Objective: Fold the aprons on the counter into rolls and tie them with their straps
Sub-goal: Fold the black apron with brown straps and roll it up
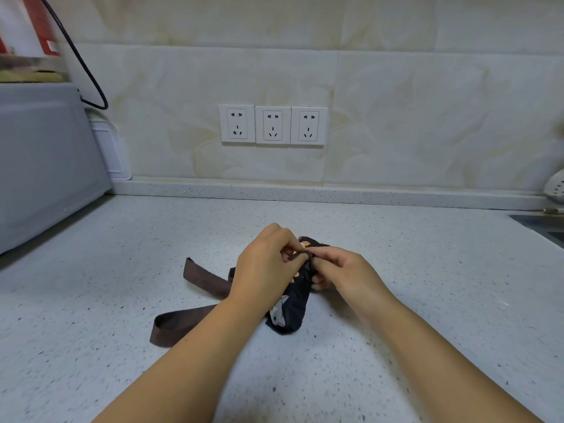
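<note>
A dark apron with a light print, rolled into a tight bundle (288, 309), lies on the speckled counter (427, 285) in the middle of the view. A brown strap crosses over the top of the roll. My left hand (264, 265) pinches that strap from the left, and my right hand (343, 271) pinches it from the right, both fingertips meeting on the roll's upper part. The rest of the brown strap (186, 323) trails loose to the left in two loops. The far end of the roll peeks out behind my fingers.
A grey appliance (45, 160) stands at the left with a black cable (82, 62) above it. Three wall sockets (273, 125) sit on the tiled backsplash. A sink edge (543, 227) shows at the far right.
</note>
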A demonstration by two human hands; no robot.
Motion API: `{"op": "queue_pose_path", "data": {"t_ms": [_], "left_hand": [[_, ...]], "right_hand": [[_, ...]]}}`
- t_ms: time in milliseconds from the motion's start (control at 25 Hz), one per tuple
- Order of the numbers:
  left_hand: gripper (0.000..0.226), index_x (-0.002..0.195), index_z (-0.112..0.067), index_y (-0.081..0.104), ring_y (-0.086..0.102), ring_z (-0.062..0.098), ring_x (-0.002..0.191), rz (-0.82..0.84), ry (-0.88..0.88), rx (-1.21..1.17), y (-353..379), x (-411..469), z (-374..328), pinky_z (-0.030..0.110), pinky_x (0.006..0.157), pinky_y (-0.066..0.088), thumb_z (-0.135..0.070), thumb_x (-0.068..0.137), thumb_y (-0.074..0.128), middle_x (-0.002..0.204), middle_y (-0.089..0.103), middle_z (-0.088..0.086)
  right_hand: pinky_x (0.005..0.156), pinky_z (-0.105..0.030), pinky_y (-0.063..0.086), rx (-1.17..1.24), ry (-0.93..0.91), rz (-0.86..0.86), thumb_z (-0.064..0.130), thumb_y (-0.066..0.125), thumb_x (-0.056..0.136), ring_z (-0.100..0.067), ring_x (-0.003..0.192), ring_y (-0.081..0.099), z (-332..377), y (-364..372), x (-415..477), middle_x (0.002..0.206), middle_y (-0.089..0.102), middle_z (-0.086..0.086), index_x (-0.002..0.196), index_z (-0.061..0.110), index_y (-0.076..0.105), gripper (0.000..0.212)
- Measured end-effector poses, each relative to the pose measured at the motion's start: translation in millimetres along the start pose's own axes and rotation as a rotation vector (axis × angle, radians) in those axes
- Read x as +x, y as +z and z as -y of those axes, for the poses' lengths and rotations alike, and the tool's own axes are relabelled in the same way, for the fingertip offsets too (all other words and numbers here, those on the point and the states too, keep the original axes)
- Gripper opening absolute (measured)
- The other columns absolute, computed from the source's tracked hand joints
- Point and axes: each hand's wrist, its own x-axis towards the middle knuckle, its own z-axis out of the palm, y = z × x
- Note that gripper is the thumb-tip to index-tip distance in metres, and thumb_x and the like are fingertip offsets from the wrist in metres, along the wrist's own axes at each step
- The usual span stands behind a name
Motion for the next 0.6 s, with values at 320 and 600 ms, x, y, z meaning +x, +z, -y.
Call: {"op": "queue_pose_path", "data": {"t_ms": [320, 600], "left_hand": [[0.009, 0.075, -0.024, 0.072, 0.059, 0.003, 0.074, 0.075, -0.102, -0.127, -4.4, 3.9, 1.0, 0.016, 0.068, 0.045, -0.024, 0.077, 0.081, 0.078, 0.064, -0.011], [0.022, 0.066, -0.034, 0.065, 0.059, 0.001, 0.071, 0.092, -0.139, -0.152, -7.0, 4.6, 2.2, 0.012, 0.066, 0.043, -0.025, 0.075, 0.083, 0.080, 0.065, -0.011]], "right_hand": [[0.062, -0.029, 0.058, -0.284, -0.120, -0.224, 0.014, 0.060, 0.084, -0.018, 0.069, 0.067, 0.1, 2.0, 2.2, 0.087, 0.064, 0.001, 0.075, 0.018, 0.065, 0.011], [0.050, -0.022, 0.050, -0.296, -0.038, -0.134, 0.021, 0.046, 0.094, -0.015, 0.053, 0.064, 3.2, 2.1, 2.9, 0.071, 0.065, -0.008, 0.080, 0.011, 0.051, 0.018]]}}
